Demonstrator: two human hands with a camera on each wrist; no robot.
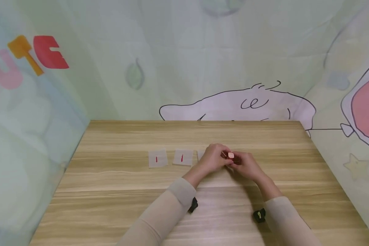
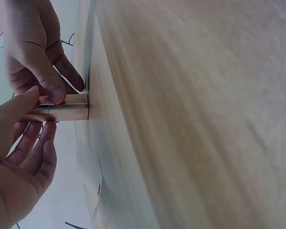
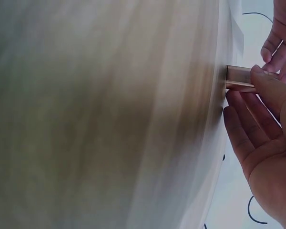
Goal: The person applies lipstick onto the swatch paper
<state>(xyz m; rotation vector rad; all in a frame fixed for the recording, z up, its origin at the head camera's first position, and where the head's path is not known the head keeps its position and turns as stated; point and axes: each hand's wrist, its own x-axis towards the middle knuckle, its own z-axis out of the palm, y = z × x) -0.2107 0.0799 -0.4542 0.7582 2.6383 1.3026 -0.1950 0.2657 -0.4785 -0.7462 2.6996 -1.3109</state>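
A shiny rose-gold, square-sided lipstick tube stands upright on the table between both hands; its base meets the tabletop in the left wrist view. My left hand pinches the tube's upper part between thumb and fingers. Lower down, my right hand holds the same tube with its thumb on one side and fingers on the other. Beside the left hand lies a paper square, mostly hidden by that hand.
Two more paper squares lie to the left, a middle one and a far-left one, each with a short red stroke. Black wrist devices show at the sleeves. A printed cloth hangs behind the wooden table.
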